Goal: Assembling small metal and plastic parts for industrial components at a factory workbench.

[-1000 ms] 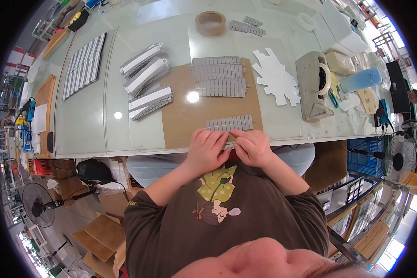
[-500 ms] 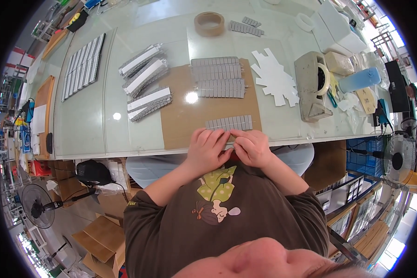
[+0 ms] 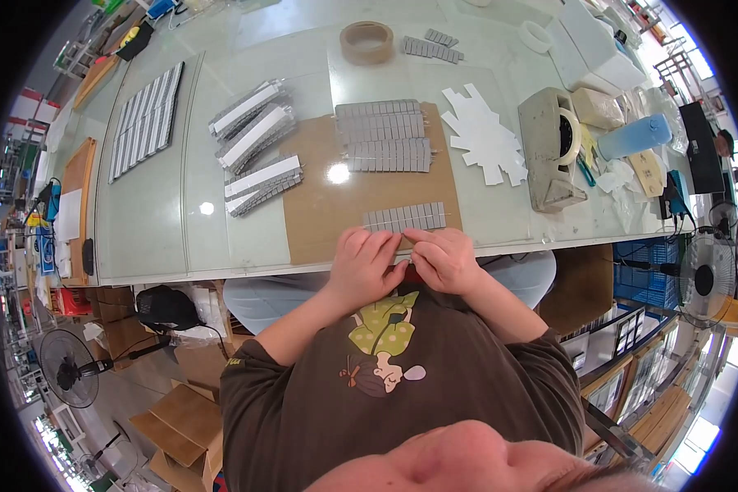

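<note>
Watching remotely, I judge this fine fingerwork: left hand [image 3: 363,264] and right hand [image 3: 442,261] curl close beside the nearest grey strip [image 3: 406,216] at the table's [image 3: 156,238] near edge, any pinch hidden; next needs steadiness.

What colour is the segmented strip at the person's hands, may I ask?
The segmented strip is grey, seen in the head view.

tabletop [image 3: 152,221]: glossy, smooth, glass-like
brown sheet [image 3: 310,234]: smooth, slight sheen
grey strip [image 3: 410,216]: matt
white strips [image 3: 485,138]: matt, paper-like
tape roll [image 3: 366,54]: glossy plastic
shirt [image 3: 476,369]: matt cloth
</note>
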`<control>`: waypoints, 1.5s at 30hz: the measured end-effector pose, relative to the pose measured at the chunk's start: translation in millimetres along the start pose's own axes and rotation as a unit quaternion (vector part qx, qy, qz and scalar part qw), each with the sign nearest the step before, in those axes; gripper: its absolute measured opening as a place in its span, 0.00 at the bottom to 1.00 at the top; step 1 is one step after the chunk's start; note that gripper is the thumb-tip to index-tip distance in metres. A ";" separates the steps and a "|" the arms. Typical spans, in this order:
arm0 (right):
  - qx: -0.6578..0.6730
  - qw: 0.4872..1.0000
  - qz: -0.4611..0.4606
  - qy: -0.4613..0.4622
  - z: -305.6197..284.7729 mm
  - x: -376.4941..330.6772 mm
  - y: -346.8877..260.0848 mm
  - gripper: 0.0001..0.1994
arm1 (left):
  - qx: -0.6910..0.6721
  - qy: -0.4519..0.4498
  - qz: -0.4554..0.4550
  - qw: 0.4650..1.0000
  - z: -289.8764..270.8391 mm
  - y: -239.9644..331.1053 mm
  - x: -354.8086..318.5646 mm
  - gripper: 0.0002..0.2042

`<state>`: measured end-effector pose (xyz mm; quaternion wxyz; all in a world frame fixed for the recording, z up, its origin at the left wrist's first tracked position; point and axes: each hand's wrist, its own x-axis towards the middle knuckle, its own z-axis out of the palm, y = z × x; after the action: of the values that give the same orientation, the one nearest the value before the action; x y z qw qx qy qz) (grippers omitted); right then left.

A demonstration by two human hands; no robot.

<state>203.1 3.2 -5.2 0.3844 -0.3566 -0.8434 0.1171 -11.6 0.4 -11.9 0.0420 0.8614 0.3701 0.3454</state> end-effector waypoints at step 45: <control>-0.039 0.994 0.022 0.096 -17.6 -39.7 18.7 0.03 | 0.047 -0.017 0.064 0.997 32.0 27.0 16.5 0.19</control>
<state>243.4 -12.1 -24.5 0.4464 -0.3998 -0.7985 0.0576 32.9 -2.3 -18.0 -0.0148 0.8902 0.3291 0.3147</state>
